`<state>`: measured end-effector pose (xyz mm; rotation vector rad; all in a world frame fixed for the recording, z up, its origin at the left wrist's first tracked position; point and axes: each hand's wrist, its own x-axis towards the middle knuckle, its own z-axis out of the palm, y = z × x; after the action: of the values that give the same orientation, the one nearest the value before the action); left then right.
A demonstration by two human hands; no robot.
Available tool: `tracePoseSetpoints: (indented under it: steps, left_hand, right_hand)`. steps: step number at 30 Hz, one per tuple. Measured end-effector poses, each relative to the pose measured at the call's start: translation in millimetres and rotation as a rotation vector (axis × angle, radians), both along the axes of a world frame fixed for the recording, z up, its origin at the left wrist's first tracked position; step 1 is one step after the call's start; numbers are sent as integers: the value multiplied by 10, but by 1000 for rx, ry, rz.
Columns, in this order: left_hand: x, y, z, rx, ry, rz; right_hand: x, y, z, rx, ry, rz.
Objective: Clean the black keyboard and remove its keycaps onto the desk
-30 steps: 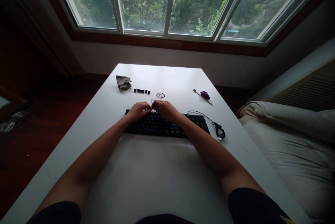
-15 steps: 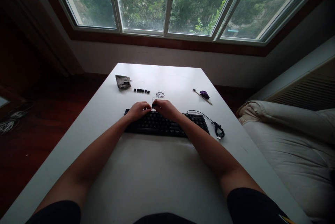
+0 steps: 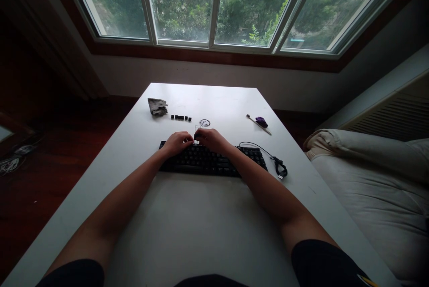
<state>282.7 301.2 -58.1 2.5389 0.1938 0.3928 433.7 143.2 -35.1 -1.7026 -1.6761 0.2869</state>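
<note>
A black keyboard (image 3: 201, 162) lies across the table in front of me. My right hand (image 3: 211, 138) is closed in a pinch over its back edge, on a thin wire keycap puller (image 3: 197, 126) whose squared wire end sticks up past the fingers. Some small dark piece shows at those fingertips, too small to name. Close beside it, my left hand (image 3: 179, 142) rests on the keyboard's back left part with fingers curled and pressed together; what they hold, if anything, is hidden. Several black keycaps (image 3: 181, 118) sit in a row beyond my hands.
On the white table (image 3: 208, 215) are a crumpled grey cloth (image 3: 157, 107), a small round black-and-white item (image 3: 204, 123), a toothbrush (image 3: 258, 124) and a purple crumpled thing (image 3: 261, 121). The keyboard's coiled cable (image 3: 280, 168) lies at right. A padded seat (image 3: 368, 179) stands beside the table.
Both hands stay at nearly the same spot on the keyboard, with hardly any finger movement. The whole view has shifted very slightly.
</note>
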Motion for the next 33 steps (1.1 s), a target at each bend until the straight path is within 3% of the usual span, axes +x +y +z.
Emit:
tracePoseSetpoints:
  steps: [8,18,26,33]
  left_hand:
    - [-2,-2,-3,-17,-4,-15]
    - [2,-16,4,-17,-7,-7]
    - [6,-4,-14,-23,-6,-8]
    - [-10,3,-14,-41,-6,-20]
  right_hand:
    - [119,-76,-5,-31,111,69]
    - [43,-20,-103,52,-47,-31]
    - [47,-8,-93,38,-46,-16]
    - [159,-17,-127,6,177,9]
